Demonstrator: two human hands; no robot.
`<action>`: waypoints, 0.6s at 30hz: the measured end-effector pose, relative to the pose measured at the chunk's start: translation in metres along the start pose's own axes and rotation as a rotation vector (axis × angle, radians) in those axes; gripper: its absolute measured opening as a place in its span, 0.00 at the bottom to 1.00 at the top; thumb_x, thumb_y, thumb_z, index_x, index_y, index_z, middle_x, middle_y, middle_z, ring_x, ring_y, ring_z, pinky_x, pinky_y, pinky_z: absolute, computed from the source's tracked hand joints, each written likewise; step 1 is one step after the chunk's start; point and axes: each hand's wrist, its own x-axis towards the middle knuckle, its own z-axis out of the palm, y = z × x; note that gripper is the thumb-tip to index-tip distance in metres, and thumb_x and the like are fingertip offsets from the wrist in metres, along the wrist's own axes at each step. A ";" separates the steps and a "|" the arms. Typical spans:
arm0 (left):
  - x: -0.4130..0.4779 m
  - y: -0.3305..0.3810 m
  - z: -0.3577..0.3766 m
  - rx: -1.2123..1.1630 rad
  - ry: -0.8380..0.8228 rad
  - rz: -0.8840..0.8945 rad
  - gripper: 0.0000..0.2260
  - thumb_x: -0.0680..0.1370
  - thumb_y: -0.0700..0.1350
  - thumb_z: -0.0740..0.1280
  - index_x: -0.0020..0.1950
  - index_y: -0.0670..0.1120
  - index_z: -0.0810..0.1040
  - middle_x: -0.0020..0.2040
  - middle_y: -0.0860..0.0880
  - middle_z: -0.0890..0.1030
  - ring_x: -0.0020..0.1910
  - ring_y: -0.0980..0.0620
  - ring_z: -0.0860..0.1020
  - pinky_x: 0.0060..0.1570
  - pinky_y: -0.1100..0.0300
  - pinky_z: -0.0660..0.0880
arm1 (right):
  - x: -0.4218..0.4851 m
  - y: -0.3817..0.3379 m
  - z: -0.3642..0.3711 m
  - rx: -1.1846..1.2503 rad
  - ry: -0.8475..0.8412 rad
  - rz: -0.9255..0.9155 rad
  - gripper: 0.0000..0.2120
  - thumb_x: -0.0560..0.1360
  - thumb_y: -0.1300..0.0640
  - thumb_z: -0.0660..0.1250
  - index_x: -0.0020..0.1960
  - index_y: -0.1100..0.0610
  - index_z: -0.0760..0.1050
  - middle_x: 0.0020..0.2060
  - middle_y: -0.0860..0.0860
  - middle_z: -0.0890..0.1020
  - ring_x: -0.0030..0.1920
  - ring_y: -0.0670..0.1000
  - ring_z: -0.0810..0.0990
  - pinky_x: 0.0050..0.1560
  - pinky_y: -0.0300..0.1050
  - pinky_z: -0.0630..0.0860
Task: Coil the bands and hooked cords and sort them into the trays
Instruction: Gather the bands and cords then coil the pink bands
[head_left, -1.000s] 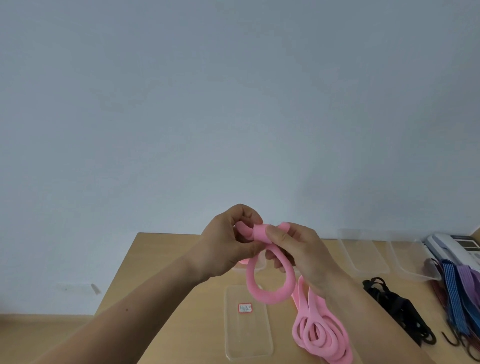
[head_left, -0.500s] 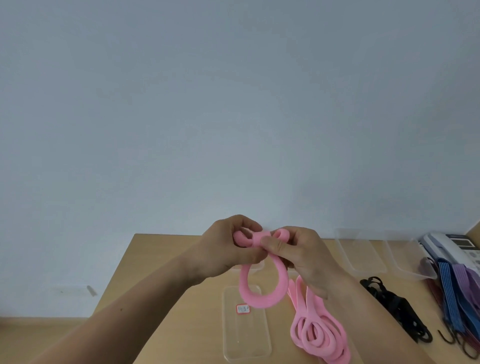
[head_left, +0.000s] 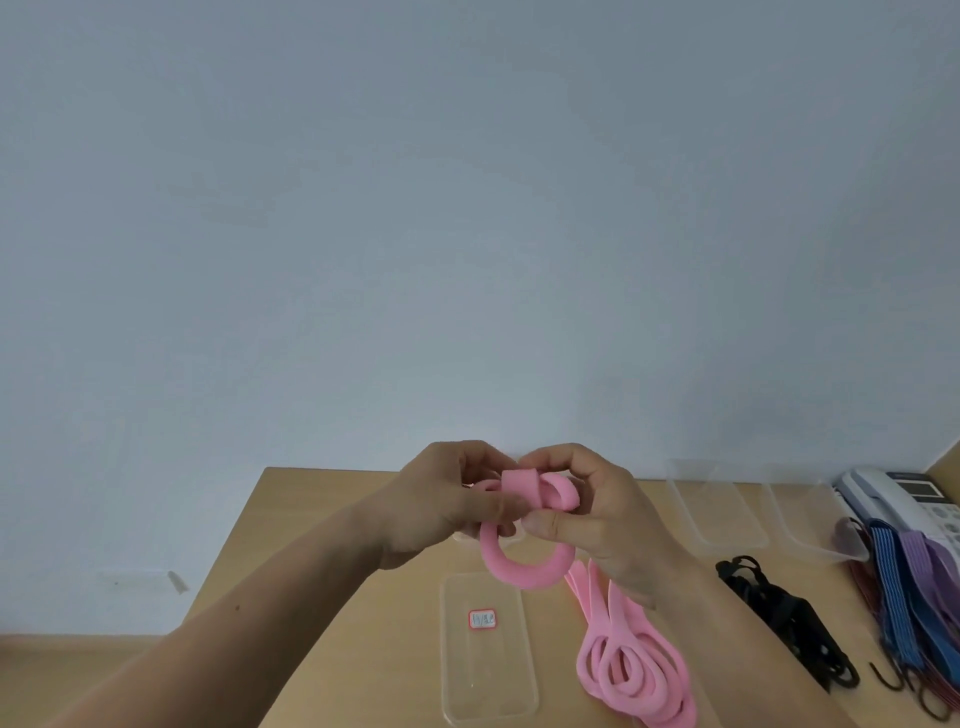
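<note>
A pink band (head_left: 524, 569) is held up above the wooden table (head_left: 322, 525), partly coiled, with a loop hanging below. My left hand (head_left: 441, 499) pinches the coiled part from the left. My right hand (head_left: 587, 512) grips it from the right, thumb underneath. More pink bands (head_left: 631, 670) lie in a pile on the table below my right wrist. A clear tray (head_left: 485, 644) with a red label sits under the hanging loop. Black cords (head_left: 784, 618) and blue and purple hooked cords (head_left: 914, 597) lie at the right.
Two more clear trays (head_left: 717, 506) (head_left: 805, 514) stand at the back right of the table. A white desk telephone (head_left: 893, 501) sits at the far right edge. A plain wall fills the view behind.
Both hands have drawn closer together and the band is wound more tightly into a coil. The hanging loop has grown shorter and swung a little to the right.
</note>
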 end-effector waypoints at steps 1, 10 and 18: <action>0.001 -0.001 0.001 0.013 0.030 0.018 0.15 0.71 0.39 0.76 0.56 0.41 0.80 0.50 0.41 0.83 0.43 0.45 0.83 0.47 0.51 0.79 | 0.001 0.000 0.000 -0.004 0.002 0.002 0.21 0.60 0.64 0.77 0.50 0.49 0.81 0.47 0.56 0.85 0.47 0.56 0.84 0.50 0.48 0.81; 0.002 -0.004 0.008 0.170 0.083 0.172 0.15 0.70 0.36 0.73 0.51 0.49 0.75 0.47 0.43 0.80 0.40 0.45 0.80 0.40 0.55 0.76 | 0.010 -0.002 -0.004 -0.064 0.097 0.058 0.09 0.71 0.50 0.75 0.50 0.49 0.81 0.37 0.44 0.83 0.39 0.43 0.79 0.40 0.35 0.75; 0.007 -0.009 0.011 0.310 0.195 0.184 0.15 0.72 0.34 0.70 0.51 0.51 0.73 0.42 0.50 0.77 0.32 0.59 0.73 0.32 0.65 0.72 | 0.014 -0.002 -0.002 -0.114 0.052 0.036 0.03 0.73 0.57 0.74 0.46 0.56 0.83 0.32 0.47 0.81 0.30 0.46 0.78 0.32 0.38 0.75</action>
